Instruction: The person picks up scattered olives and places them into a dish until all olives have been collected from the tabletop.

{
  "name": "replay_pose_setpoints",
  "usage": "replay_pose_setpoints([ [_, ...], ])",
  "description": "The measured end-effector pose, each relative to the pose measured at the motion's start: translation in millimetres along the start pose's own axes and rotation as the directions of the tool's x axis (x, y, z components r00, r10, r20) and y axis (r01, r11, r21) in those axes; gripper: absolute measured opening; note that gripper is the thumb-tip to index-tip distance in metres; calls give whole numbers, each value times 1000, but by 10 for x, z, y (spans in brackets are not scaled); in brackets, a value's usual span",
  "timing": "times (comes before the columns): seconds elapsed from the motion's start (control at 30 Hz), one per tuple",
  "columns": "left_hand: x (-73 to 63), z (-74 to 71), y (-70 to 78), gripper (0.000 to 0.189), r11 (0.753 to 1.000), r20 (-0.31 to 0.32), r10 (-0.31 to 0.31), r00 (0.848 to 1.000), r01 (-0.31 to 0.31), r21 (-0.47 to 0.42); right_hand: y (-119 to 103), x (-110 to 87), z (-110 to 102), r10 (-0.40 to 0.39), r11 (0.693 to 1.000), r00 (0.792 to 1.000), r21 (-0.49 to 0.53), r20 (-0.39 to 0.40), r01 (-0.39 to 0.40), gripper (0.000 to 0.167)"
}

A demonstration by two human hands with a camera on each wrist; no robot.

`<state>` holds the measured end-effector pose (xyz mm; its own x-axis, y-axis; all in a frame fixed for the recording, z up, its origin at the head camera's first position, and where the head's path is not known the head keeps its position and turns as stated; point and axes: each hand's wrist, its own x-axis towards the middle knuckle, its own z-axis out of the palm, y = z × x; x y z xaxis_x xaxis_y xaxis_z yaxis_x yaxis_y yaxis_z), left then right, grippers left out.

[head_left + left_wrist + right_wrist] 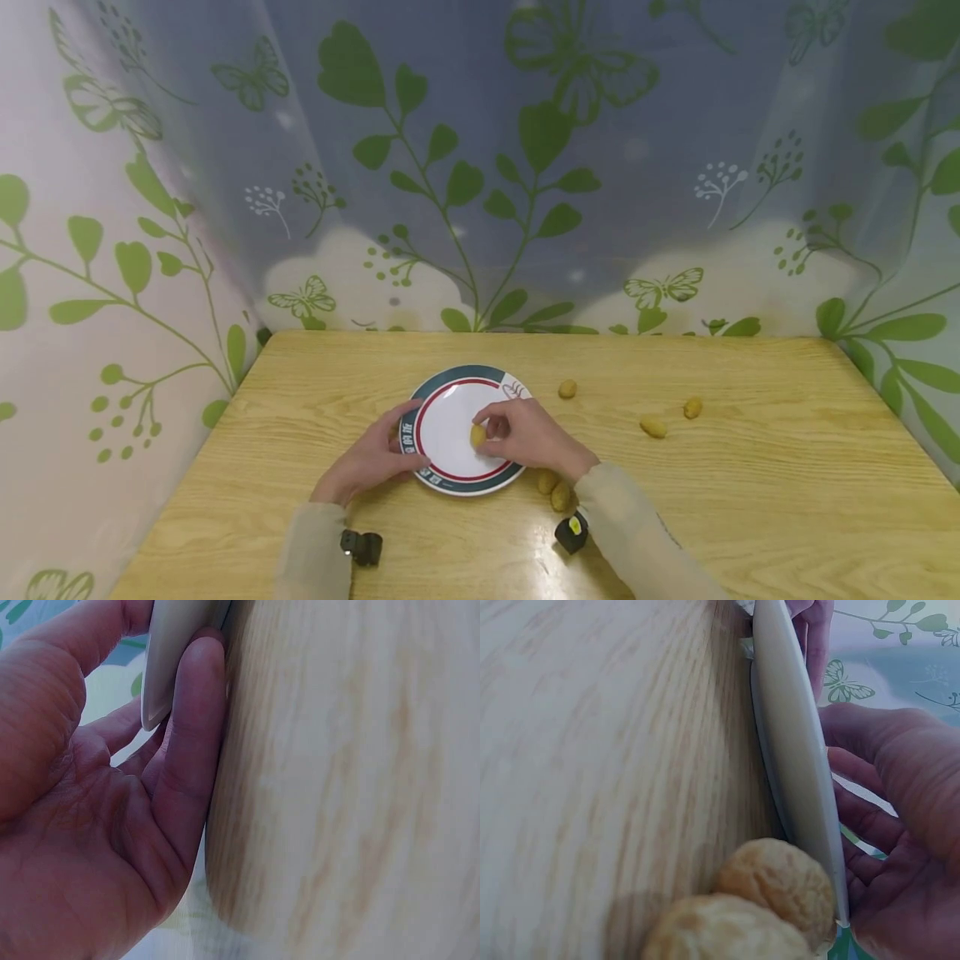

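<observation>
A white plate (450,417) with a blue-green rim and a red ring lies on the wooden table. My left hand (371,454) grips its left edge, thumb over the rim and fingers beneath, as the left wrist view shows with the plate's edge (157,682) between them. Over the plate, my right hand (525,433) pinches a small yellow-brown potato (477,435) between thumb and fingertips. In the right wrist view the pinched potato is hidden behind the plate (795,735). Two wrinkled potatoes (776,885) sit on the table near the plate's right edge, below my right wrist.
Beyond my right hand lie more potatoes: one (567,388) near the plate's far right, and two (653,427) farther right. A curtain (480,208) with leaves and butterflies hangs behind the table (750,500) and along its sides. A small black camera is on each wrist.
</observation>
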<state>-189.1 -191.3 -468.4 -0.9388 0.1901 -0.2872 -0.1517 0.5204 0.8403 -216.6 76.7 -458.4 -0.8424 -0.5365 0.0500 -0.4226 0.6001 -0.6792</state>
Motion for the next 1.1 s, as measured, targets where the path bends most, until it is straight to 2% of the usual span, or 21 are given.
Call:
replay_pose_setpoints([
  [0.37, 9, 4, -5, 90, 1000, -1, -13, 1000, 13, -8, 19, -30, -47, -32, 999, 999, 26, -11, 32, 31],
  [0.6, 13, 22, -4, 91, 999, -6, -33, 999, 32, -24, 38, -97, -121, -29, 996, 999, 83, -21, 30, 30],
  [0.83, 12, 21, -1, 91, 999, -6, -34, 999, 33, -23, 65, -169, -198, -84, 992, 996, 96, -35, 87, 32],
  [1.1, 15, 28, 3, 90, 999, -11, -38, 999, 38, -15, 75, -244, -302, -59, 992, 998, 116, 6, 58, 36],
])
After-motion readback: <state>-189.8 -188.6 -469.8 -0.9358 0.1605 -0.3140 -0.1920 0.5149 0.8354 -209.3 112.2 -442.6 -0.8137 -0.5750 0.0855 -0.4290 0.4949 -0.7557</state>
